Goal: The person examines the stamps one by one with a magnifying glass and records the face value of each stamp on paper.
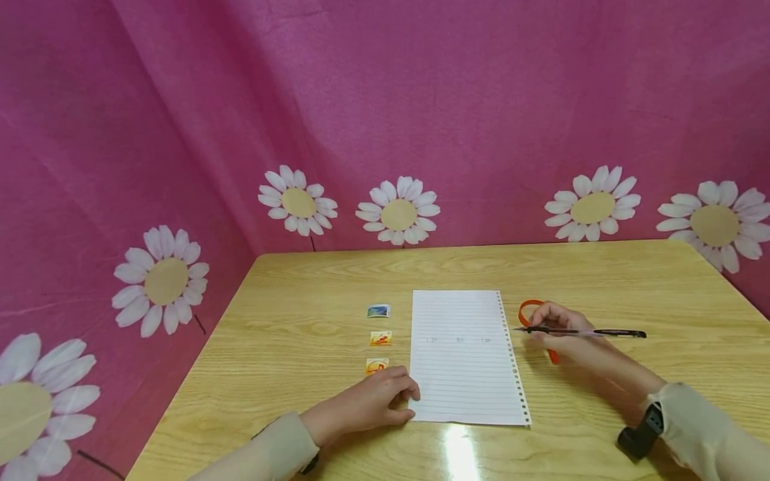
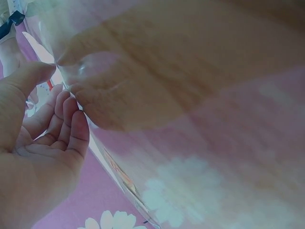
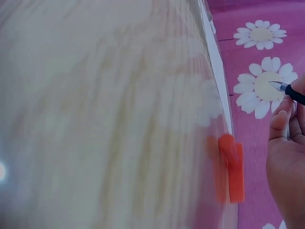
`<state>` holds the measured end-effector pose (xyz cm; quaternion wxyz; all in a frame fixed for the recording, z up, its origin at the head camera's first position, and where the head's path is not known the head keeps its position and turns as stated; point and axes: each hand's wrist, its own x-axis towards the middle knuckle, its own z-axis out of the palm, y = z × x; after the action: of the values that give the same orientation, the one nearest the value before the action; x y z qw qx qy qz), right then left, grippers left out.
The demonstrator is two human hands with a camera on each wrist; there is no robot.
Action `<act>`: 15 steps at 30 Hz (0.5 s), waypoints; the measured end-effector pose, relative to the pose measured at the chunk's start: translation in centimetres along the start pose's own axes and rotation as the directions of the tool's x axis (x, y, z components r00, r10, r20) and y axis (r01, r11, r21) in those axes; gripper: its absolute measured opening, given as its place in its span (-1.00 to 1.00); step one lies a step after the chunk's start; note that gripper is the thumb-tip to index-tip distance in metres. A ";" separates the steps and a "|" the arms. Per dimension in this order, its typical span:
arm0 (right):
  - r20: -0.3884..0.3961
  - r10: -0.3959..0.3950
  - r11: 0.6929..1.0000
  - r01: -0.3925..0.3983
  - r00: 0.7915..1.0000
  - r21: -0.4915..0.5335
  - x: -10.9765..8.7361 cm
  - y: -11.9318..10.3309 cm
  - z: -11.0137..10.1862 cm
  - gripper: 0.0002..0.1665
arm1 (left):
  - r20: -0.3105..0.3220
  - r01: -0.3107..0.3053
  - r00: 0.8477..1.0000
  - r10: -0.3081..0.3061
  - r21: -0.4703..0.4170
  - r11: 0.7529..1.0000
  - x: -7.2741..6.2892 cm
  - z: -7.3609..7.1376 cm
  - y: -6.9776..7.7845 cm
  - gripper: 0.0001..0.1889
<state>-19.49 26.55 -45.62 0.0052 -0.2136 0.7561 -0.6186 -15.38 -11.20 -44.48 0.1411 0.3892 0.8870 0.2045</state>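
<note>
My right hand [image 1: 568,333] pinches a dark pen [image 1: 619,333] to the right of the paper, its tip pointing left at the perforated edge. In the right wrist view the pen's metal tip [image 3: 276,86] shows above the table. A red ring-shaped thing with a straight part [image 1: 553,356] lies under my right hand in the head view, partly hidden. My left hand [image 1: 381,399] rests at the lower left edge of the lined paper [image 1: 463,387], fingers loosely bent. Beside it, a small yellow-and-red stamp-like picture [image 1: 376,365] is partly covered.
Left of the sheet lie another yellow-and-red stamp-like picture [image 1: 381,339] and a blue-green one [image 1: 379,310], in a column. Faint handwritten numbers [image 1: 459,341] run across the sheet. A pink curtain with daisies [image 1: 481,120] borders the wooden table [image 1: 289,314].
</note>
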 end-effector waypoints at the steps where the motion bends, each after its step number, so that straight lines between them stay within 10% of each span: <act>1: 0.000 -0.008 1.000 0.008 1.000 0.015 -0.1 0.0 -0.2 -0.78 | 0.002 0.000 1.000 0.000 -0.002 1.000 0.0 0.0 0.0 -0.83; 15: -0.074 -0.016 1.000 0.015 0.997 -0.020 -1.2 0.2 -2.4 -0.75 | -0.006 -0.005 1.000 0.005 -0.006 1.000 -0.1 -0.2 0.2 -0.83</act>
<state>-19.08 29.23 -45.56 -0.0297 -0.1965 0.7602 -0.6186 -15.23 -11.18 -44.21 0.1394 0.3902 0.8858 0.2088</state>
